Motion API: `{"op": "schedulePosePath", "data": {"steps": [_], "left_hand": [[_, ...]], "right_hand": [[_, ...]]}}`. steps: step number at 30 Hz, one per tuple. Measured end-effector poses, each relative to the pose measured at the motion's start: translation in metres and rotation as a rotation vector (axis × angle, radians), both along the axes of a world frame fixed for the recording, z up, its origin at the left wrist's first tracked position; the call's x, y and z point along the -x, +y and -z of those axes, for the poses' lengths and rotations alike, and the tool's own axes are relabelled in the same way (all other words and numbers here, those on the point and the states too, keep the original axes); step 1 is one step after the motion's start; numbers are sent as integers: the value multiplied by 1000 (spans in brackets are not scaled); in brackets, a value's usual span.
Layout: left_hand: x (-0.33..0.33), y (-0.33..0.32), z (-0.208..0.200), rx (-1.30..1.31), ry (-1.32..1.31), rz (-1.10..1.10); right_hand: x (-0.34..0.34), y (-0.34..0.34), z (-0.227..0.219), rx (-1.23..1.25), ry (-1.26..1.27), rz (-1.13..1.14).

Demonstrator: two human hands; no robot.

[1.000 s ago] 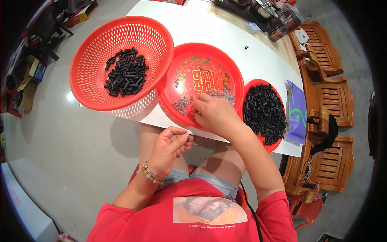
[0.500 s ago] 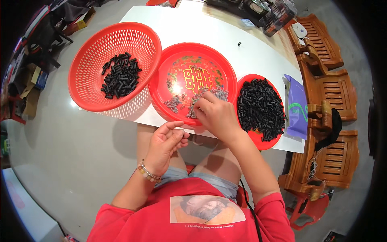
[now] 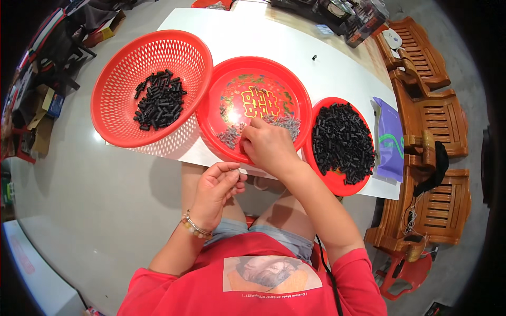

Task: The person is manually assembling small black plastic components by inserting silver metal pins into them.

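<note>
1. I see a white table [image 3: 321,63] bearing a red mesh basket [image 3: 118,118] of black pieces.
2. A red tray [image 3: 295,89] sits at centre, beside a red plate [image 3: 329,181] heaped with black pieces.
3. My right hand [image 3: 269,147] rests in the tray, fingertips pinched over small grey parts [image 3: 287,122].
4. My left hand [image 3: 216,189] hovers below the table edge, fingers curled; I cannot tell what it holds.

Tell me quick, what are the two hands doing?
Left hand: curled shut; what it holds cannot be told.
Right hand: fingers down in the red tray, pinching small grey bits.
</note>
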State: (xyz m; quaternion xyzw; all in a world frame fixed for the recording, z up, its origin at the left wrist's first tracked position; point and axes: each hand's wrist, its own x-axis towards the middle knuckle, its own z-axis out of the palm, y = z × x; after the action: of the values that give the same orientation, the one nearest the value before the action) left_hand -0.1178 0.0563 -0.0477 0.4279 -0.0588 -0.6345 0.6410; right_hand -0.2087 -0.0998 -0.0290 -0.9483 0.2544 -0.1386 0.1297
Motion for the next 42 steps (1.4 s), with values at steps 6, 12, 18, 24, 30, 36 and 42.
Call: {"op": "schedulePosePath", "data": {"steps": [6, 12, 18, 24, 30, 36, 42], "left_hand": [[-3, 0, 0, 4, 0, -7], [-3, 0, 4, 1, -3, 24], [-3, 0, 0, -7, -12, 20], [-3, 0, -2, -7, -4, 17], [-4, -3, -4, 2, -8, 17], [-4, -4, 2, -12, -2, 23], [-10, -3, 15, -32, 16, 42]], "right_hand": [[2, 2, -9, -83, -71, 9], [-4, 2, -2, -76, 3, -27], [0, -1, 1, -59, -52, -23], [6, 2, -12, -136, -114, 12], [13, -3, -14, -186, 7, 19], [-6, 2, -7, -74, -240, -98], [-3, -4, -10, -206, -76, -76]]}}
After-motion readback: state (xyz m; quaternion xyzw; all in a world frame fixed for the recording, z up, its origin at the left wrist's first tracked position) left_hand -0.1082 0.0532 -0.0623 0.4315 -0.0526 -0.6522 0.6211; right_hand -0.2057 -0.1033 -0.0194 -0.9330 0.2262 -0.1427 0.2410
